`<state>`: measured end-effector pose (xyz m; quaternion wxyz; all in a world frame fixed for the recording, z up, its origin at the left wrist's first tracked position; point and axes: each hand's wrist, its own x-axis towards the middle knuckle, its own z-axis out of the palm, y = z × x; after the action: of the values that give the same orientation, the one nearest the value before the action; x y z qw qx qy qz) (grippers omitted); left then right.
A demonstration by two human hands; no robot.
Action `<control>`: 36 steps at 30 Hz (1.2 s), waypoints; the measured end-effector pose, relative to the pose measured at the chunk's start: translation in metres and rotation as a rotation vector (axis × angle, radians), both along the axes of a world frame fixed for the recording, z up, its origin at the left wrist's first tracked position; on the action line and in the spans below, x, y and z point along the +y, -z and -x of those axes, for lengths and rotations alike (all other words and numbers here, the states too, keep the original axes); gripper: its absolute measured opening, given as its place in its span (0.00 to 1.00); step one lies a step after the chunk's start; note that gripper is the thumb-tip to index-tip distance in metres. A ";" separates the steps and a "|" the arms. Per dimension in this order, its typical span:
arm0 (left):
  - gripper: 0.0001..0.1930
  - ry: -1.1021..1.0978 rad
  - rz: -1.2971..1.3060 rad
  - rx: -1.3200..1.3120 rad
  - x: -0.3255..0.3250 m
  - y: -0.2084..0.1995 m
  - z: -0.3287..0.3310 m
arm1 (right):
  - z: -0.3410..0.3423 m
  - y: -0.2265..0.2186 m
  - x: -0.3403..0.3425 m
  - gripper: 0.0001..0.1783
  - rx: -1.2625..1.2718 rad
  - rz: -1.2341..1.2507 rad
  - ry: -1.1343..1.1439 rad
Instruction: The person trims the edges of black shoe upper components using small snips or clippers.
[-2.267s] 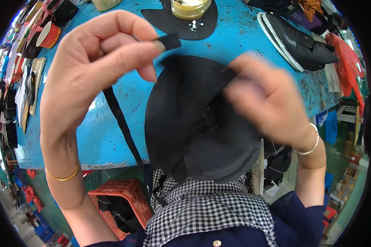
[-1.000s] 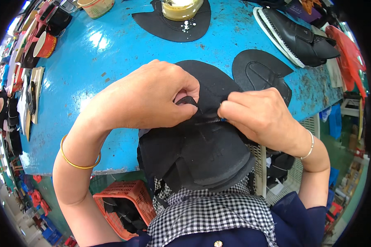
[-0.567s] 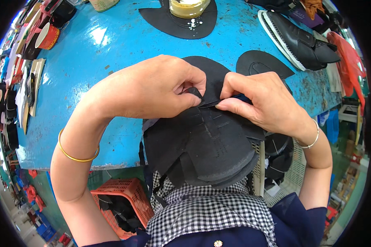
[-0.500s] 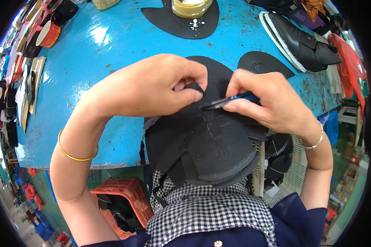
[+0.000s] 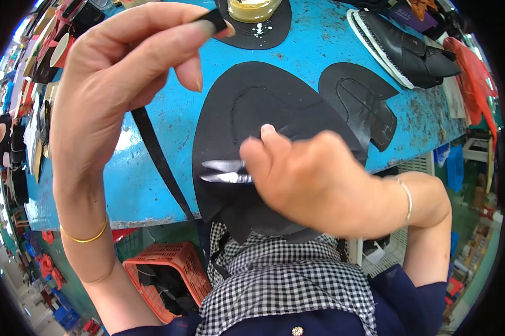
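Observation:
My left hand [image 5: 112, 73] is raised over the table's left side, thumb and fingers pinching the end of a narrow black strip [image 5: 214, 22]. A black strap [image 5: 158, 152] hangs from behind this hand down to the table's front edge; whether both are one length is hidden. My right hand [image 5: 314, 185], blurred by motion, is closed around small thread snips [image 5: 225, 172]. Their two silver blades point left and stand apart, and the handle is hidden in my palm. Underneath lies a broad black shoe-upper piece [image 5: 263, 84] with a curved stitch line, its lower edge reaching my checked apron [image 5: 286, 285].
Another stitched black piece [image 5: 370, 106] lies to the right, near a black shoe [image 5: 398, 50] with a white sole edge. At the back a glue jar [image 5: 253, 10] stands on a black piece. An orange basket [image 5: 199, 269] holding black scraps is below the blue table [image 5: 151, 196].
My left hand has risen to the upper left with the black strip. My right hand has moved left and down with the snips, whose blades now show apart. More of the black piece is uncovered.

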<state>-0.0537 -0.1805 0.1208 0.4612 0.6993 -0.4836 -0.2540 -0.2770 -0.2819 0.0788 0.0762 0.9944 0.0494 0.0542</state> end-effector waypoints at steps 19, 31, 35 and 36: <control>0.05 0.787 -0.385 -0.191 -0.043 0.042 0.047 | 0.158 0.047 -0.146 0.15 -0.591 -1.421 0.877; 0.08 0.718 -0.104 -0.395 -0.043 0.048 0.034 | 0.050 0.014 -0.054 0.10 0.111 -0.602 -0.029; 0.06 0.689 -0.224 -0.329 -0.044 0.046 0.036 | 0.044 0.015 -0.066 0.11 0.209 -0.840 -0.146; 0.06 0.681 -0.294 -0.345 -0.046 0.043 0.036 | 0.043 0.016 -0.066 0.11 0.211 -0.838 -0.146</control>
<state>-0.0896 -0.2260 0.0781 0.1580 0.5902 -0.7160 -0.3377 -0.3196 -0.3476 0.0629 -0.3434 0.9334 0.1009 -0.0273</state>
